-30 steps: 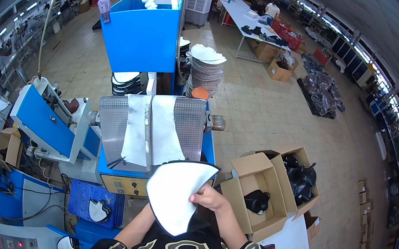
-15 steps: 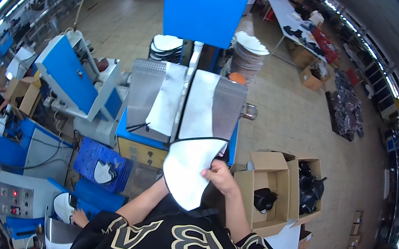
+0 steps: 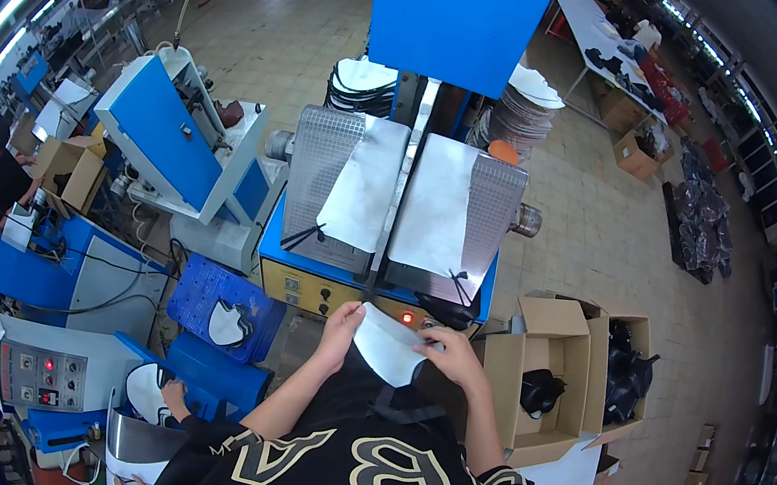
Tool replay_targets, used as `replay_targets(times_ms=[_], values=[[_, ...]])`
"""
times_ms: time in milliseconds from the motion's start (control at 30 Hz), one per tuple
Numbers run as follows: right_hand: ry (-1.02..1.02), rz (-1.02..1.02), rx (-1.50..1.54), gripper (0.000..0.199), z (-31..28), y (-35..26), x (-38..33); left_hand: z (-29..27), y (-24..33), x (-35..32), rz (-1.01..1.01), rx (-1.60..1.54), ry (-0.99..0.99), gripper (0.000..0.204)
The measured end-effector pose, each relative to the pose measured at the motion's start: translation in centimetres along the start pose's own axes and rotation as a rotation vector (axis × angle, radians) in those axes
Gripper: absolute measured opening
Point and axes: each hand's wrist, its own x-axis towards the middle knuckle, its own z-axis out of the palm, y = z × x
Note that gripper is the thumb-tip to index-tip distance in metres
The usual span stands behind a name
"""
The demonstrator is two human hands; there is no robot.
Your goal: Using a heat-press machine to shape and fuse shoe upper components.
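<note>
Both hands grip one white, curved-edge sheet piece (image 3: 391, 346), held flat just above the person's chest and just in front of the press. The left hand (image 3: 341, 327) pinches its left upper edge, fingers closed on the material; the right hand (image 3: 452, 354) clamps its right edge, thumb on top. The piece spans the gap between the two hands.

Directly ahead stands the blue press machine (image 3: 388, 243) with a yellow control front. Its two perforated grey plates each carry a white sheet — the left plate (image 3: 313, 179) with a tapered piece, the right plate (image 3: 495, 212) with a longer one. A blue housing (image 3: 457, 16) rises behind them.

To the right, open cardboard boxes (image 3: 554, 362) hold dark items. To the left, a blue crate (image 3: 223, 304) holds a white cut piece. Stacks of pieces (image 3: 360, 87) sit behind the press. Another person's hand (image 3: 167, 395) rests on a white piece at lower left.
</note>
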Motion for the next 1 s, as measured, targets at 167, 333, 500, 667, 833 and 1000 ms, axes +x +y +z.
replay_targets(times_ms=[167,333,500,667,833,1000], values=[[-0.392,-0.117,0.518,0.051,-0.8,-1.8,2.0,-2.8,4.2,1.9,0.179,-0.069,-0.048,0.016],[0.034,0.011,0.546,0.026,-3.4,-2.3,8.6,-5.6,9.4,4.8,0.31,0.305,0.023,0.01],[0.433,-0.015,0.263,0.023,-6.3,-5.7,16.7,-6.8,11.3,8.0,0.291,0.338,0.034,0.013],[0.586,-0.024,0.08,0.03,-8.3,-7.6,23.1,-6.5,12.6,9.9,0.288,0.428,-0.049,0.014],[0.701,0.007,-0.101,0.035,-8.4,-7.7,27.3,-6.5,13.9,10.4,0.23,0.594,-0.06,0.019],[0.788,0.144,-0.126,0.029,-7.7,-8.1,29.4,-6.8,14.6,10.8,0.207,0.676,-0.274,0.026]])
